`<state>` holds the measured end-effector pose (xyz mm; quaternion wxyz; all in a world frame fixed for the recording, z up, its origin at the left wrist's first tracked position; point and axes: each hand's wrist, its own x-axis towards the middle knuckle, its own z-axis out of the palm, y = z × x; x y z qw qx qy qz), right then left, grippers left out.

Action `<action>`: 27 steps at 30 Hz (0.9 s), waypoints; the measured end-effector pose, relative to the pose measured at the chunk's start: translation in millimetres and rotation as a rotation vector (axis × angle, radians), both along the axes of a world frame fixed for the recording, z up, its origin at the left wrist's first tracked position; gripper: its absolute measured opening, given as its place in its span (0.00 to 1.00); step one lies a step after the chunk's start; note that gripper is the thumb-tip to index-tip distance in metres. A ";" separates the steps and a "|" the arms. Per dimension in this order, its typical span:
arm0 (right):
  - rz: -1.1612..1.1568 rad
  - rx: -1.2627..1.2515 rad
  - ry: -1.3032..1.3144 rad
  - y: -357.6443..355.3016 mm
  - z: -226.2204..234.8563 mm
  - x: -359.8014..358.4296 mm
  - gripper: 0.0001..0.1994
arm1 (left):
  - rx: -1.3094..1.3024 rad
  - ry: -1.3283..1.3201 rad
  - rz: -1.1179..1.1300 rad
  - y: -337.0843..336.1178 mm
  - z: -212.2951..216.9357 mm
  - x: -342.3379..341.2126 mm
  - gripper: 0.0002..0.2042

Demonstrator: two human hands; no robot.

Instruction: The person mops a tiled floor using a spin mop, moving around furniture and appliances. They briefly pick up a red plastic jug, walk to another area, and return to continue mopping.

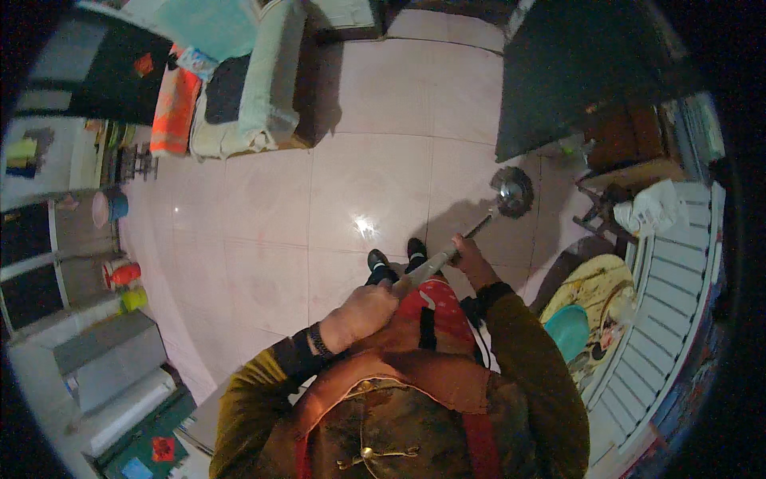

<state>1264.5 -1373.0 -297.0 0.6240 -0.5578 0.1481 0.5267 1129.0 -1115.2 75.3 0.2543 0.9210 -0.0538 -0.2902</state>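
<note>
A long-handled mop (483, 227) slants from in front of my waist toward the far right. Its round head (512, 192) has a pale, shiny centre and a dark grey fringe, and appears to be down at the tiled floor. My left hand (365, 313) wraps around the upper handle. Farther along the shaft, my right hand (472, 262) is closed on it too. Both my shoes (396, 255) show just beyond the handle.
Pink tiles (263, 231) cover the floor. A cloth-covered sofa (271, 80) stands far left, a dark panel (570, 80) far right. Along the right are a wooden stool (602, 211), a round table (590, 279) with a teal basin (568, 331), and a slatted white rack (670, 279).
</note>
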 end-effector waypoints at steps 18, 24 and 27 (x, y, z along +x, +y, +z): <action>0.523 0.133 0.376 287.9 164.8 -119.9 0.14 | 0.242 0.168 1.075 29.9 135.1 -164.2 0.29; 0.354 -0.097 0.005 320.1 122.2 -41.6 0.16 | 0.028 -0.008 1.064 67.8 12.9 -123.2 0.32; 0.410 -0.160 -0.004 332.2 105.6 -12.5 0.21 | -0.084 -0.021 1.000 82.8 -38.3 -94.5 0.32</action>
